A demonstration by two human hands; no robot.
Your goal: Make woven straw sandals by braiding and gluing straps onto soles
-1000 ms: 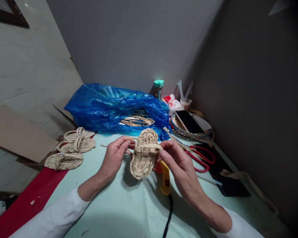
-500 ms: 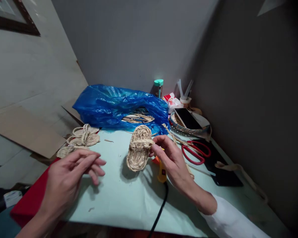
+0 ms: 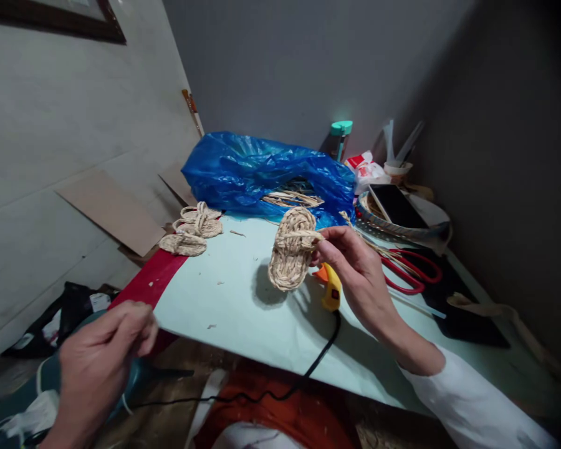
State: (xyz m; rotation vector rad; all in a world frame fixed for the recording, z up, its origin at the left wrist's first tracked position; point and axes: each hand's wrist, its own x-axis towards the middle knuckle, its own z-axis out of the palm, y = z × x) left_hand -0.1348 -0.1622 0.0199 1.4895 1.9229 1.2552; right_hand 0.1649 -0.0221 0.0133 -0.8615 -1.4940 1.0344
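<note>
The straw sandal (image 3: 292, 249) is showing a pale beige braided weave, and the small sandals (image 3: 192, 228) are sharing it. The plastic bag (image 3: 247, 168) is shining deep blue. The table (image 3: 243, 299) is looking pale mint, its edge strip (image 3: 154, 277) red. The glue gun (image 3: 331, 294) is showing yellow and orange, the scissors (image 3: 401, 284) red handles, the cord (image 3: 325, 346) black.

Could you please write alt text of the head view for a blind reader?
The right hand holds a woven straw sandal by its strap over a green table. The left hand, loosely closed, is past the table's near edge. A yellow glue gun lies nearby.
</note>
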